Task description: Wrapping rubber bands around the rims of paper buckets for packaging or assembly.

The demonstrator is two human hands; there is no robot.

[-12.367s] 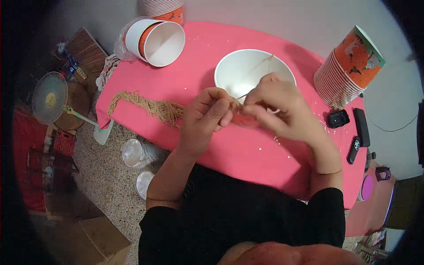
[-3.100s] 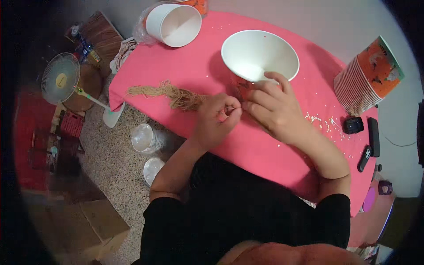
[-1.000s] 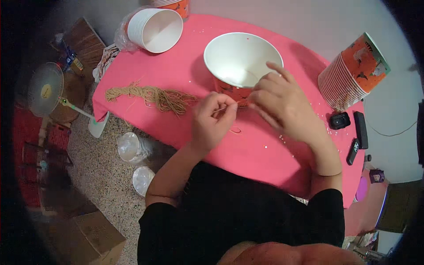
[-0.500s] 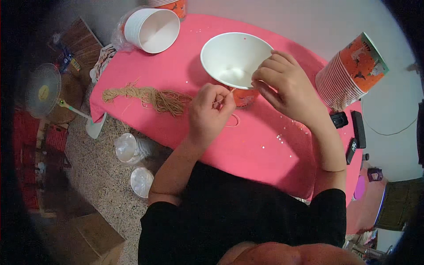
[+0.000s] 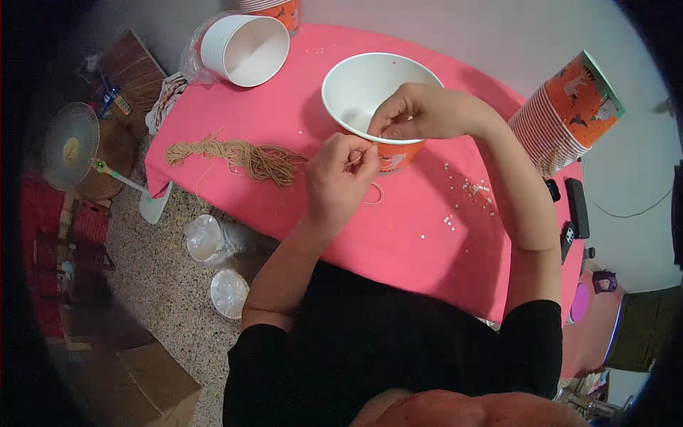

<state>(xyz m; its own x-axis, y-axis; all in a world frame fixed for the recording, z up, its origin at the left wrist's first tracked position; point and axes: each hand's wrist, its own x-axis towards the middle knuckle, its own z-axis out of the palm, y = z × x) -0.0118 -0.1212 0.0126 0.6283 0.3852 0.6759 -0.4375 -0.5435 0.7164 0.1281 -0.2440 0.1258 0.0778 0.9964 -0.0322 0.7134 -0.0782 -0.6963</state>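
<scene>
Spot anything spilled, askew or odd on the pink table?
Small pale bits lie scattered on the pink tablecloth right of the paper bowl. The stack of white cups lies on its side. The tan string bundle sprawls loose near the table's left edge.

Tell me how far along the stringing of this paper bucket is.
Done: cut strings lie bundled on the pink table, and one loop sits beside the bucket. In hand: the right hand pinches the bucket's rim, the left hand feeds string at it. Left: both side stacks show no strings.
</scene>
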